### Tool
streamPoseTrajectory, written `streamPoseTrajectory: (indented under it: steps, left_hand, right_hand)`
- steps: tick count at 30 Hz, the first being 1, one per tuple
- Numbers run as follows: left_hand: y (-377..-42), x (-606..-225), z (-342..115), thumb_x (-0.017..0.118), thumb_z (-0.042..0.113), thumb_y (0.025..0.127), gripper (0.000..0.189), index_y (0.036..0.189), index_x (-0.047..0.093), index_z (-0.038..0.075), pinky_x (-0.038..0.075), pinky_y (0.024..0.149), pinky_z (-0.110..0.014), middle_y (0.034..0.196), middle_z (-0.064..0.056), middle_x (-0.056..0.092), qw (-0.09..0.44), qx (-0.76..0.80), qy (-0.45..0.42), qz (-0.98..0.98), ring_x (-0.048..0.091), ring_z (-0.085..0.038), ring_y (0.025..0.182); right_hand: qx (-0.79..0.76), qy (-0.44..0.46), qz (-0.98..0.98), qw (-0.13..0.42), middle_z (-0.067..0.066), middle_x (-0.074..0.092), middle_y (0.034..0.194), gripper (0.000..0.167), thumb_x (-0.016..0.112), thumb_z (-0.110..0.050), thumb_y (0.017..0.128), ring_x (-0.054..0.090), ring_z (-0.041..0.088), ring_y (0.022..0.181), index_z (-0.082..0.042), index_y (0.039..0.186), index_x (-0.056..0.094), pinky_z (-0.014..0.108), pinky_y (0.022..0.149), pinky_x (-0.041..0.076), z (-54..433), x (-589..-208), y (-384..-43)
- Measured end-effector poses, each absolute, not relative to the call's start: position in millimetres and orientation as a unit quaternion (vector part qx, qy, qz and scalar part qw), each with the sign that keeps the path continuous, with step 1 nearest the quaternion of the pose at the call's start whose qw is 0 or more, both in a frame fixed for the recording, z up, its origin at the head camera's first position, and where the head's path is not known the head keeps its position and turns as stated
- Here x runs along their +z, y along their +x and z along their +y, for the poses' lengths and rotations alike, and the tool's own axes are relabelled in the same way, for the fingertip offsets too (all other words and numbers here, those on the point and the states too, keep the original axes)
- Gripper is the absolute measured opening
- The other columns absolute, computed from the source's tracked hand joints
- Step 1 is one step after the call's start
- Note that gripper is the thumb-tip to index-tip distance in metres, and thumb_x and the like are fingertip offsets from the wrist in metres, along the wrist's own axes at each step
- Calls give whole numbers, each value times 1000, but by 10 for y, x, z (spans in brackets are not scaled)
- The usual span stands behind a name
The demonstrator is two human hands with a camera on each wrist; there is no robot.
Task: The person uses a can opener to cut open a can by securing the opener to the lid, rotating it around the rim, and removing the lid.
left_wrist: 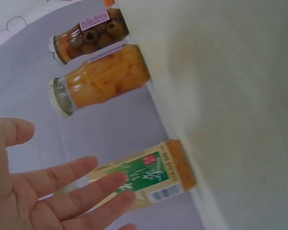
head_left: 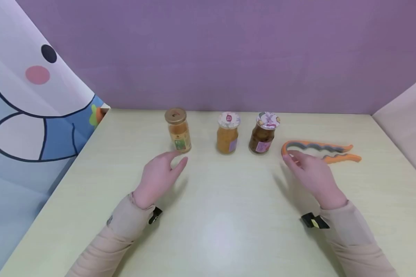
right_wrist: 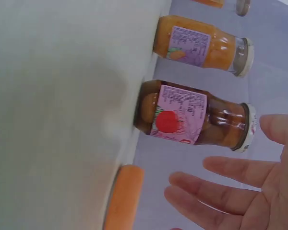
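Observation:
My left hand (head_left: 159,175) reaches toward a tall jar (head_left: 180,134) with a gold-brown lid, its fingers relaxed and holding nothing. In the left wrist view, spread fingers (left_wrist: 81,191) overlap that jar's green and cream label (left_wrist: 146,175). On the right, my right hand (head_left: 312,175) hovers by the rounded end of an orange jar opener (head_left: 338,147) with grey wavy inner edges, hiding part of its lower arm. The right wrist view shows this hand's fingers loosely extended, with nothing between them, and the opener's orange end (right_wrist: 125,196) beyond.
A jar of yellow-orange fruit pieces (head_left: 227,134) and a jar of dark round fruit (head_left: 262,134), both with white printed lids, stand upright between the hands. The pale table (head_left: 215,215) ends at a purple backdrop (head_left: 228,54). A cartoon-printed cloth (head_left: 17,142) hangs at left.

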State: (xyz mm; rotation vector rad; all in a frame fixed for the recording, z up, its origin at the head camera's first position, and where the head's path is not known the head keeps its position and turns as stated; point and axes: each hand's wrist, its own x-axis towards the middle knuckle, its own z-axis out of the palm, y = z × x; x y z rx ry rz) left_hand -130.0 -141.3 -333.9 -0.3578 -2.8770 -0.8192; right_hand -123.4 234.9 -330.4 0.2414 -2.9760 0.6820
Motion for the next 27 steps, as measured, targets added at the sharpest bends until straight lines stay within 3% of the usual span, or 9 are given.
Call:
streamPoseTrajectory:
  steps: [3, 6, 8, 11, 15, 21, 24, 27]
  left_hand:
    - [-1350, -3387, -1456, 48, 34, 98, 41, 121, 60, 3, 50, 87, -48, 118, -16, 65, 44, -310, -101, -944, 66, -31, 97]
    - [-1421, -3400, -1499, 48, 28, 98, 36, 120, 59, 2, 49, 89, -48, 117, -17, 65, 56, -365, -84, -926, 64, -31, 102]
    - [-1467, -3375, -1516, 50, 25, 97, 34, 121, 58, 1, 47, 93, -48, 117, -18, 64, 73, -406, -75, -908, 60, -32, 108]
    - [-1545, -3326, -1527, 52, 19, 96, 34, 124, 53, -1, 42, 100, -48, 122, -18, 60, 101, -461, -59, -880, 55, -32, 115]
    - [-1679, -3259, -1517, 57, 13, 92, 47, 134, 41, -2, 34, 108, -46, 134, -19, 50, 115, -524, -35, -843, 44, -32, 127]
    - [-1889, -3210, -1464, 61, 14, 90, 64, 143, 28, 0, 26, 114, -44, 145, -18, 37, 105, -567, -4, -817, 33, -31, 137]
    - [-1976, -3208, -1435, 64, 15, 88, 69, 144, 25, 2, 25, 114, -45, 148, -17, 35, 100, -568, -1, -817, 32, -30, 138]
    - [-2051, -3223, -1406, 68, 16, 86, 79, 147, 19, 6, 25, 114, -47, 150, -15, 32, 69, -571, -5, -818, 30, -28, 139]
  right_hand:
    - [224, 88, -970, 37, 18, 67, 86, 53, 39, -42, 100, 61, 29, 74, 0, 126, 57, 44, 64, 48, 2383, -3335, -1223]
    - [225, 88, -970, 30, 8, 56, 67, 52, 40, -42, 100, 50, 20, 62, 0, 124, 58, 33, 56, 40, 2403, -3351, -1232]
    - [227, 88, -970, 22, 2, 47, 62, 52, 41, -42, 99, 42, 16, 58, 0, 124, 59, 28, 54, 33, 2412, -3353, -1245]
    - [231, 90, -969, 10, 1, 44, 60, 50, 43, -41, 99, 39, 15, 56, 0, 122, 60, 28, 53, 31, 2426, -3357, -1256]
    - [231, 98, -968, 2, -3, 33, 55, 43, 45, -38, 99, 33, 13, 52, -2, 115, 63, 28, 49, 27, 2436, -3364, -1274]
    - [239, 96, -966, -14, -4, 30, 54, 44, 45, -37, 99, 31, 12, 49, -2, 119, 61, 28, 49, 27, 2460, -3362, -1289]
    - [236, 101, -966, -9, 2, 52, 60, 42, 47, -35, 99, 47, 16, 56, -2, 119, 62, 32, 55, 39, 2475, -3375, -1287]
    - [235, 104, -966, -5, 13, 69, 83, 41, 48, -34, 98, 63, 26, 75, -1, 117, 63, 42, 68, 49, 2488, -3391, -1279]
